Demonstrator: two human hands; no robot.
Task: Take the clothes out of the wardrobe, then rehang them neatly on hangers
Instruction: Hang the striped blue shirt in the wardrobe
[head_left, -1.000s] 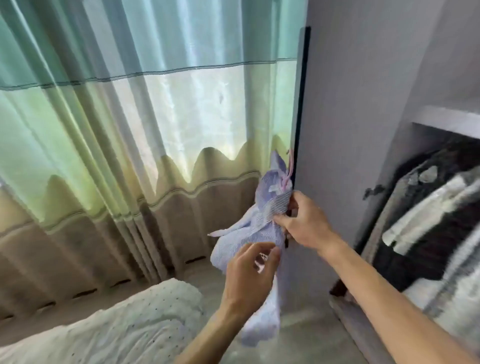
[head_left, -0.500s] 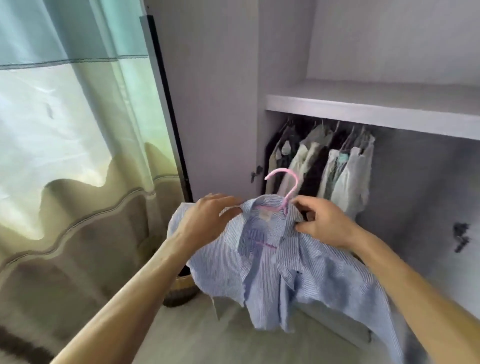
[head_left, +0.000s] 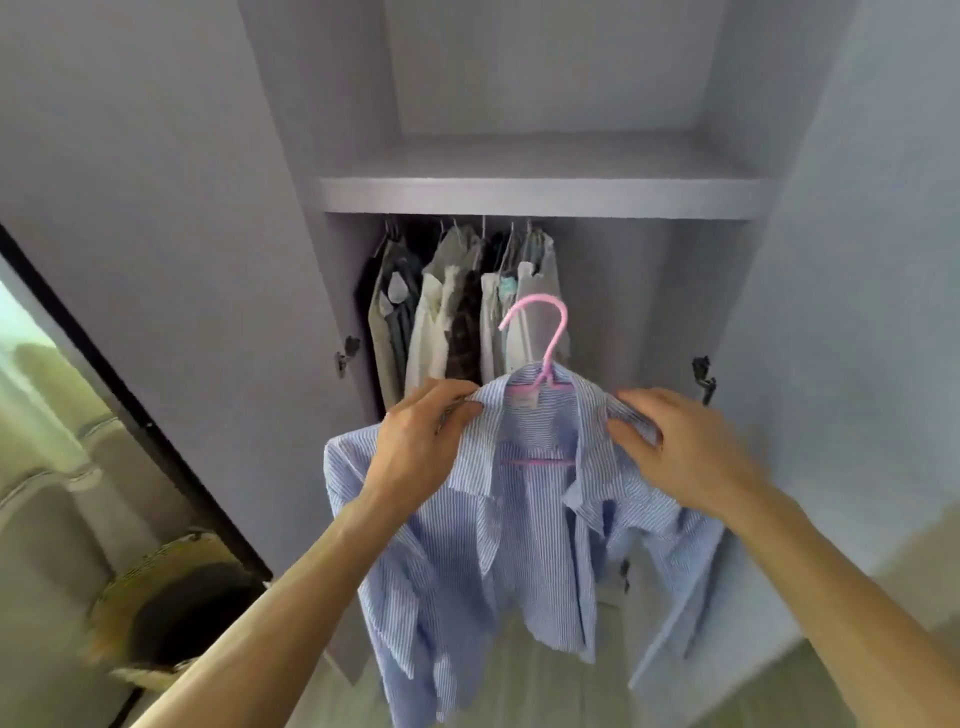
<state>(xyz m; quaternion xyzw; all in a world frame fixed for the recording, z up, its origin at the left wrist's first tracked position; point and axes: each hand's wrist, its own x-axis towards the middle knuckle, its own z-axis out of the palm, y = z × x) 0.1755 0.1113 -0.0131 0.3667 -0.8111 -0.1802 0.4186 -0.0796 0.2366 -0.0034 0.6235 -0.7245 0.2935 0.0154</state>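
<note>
A blue-and-white striped shirt (head_left: 519, 545) hangs on a pink hanger (head_left: 540, 338) in front of the open wardrobe. My left hand (head_left: 421, 441) grips the shirt's left shoulder near the collar. My right hand (head_left: 680, 447) grips the right shoulder. The hanger's hook stands up between my hands, its crossbar showing through the open collar. Behind it several garments (head_left: 457, 312) hang from the rail in the left half of the wardrobe.
A grey shelf (head_left: 540, 197) spans the wardrobe above the rail. Open wardrobe doors (head_left: 182, 260) stand on both sides. A woven basket (head_left: 171, 597) sits on the floor at lower left, beside a curtain (head_left: 47, 441).
The view has swung from the curtain and bed toward the wardrobe interior. The shirt, bunched a second ago, now hangs spread on the hanger, held higher and closer to the rail.
</note>
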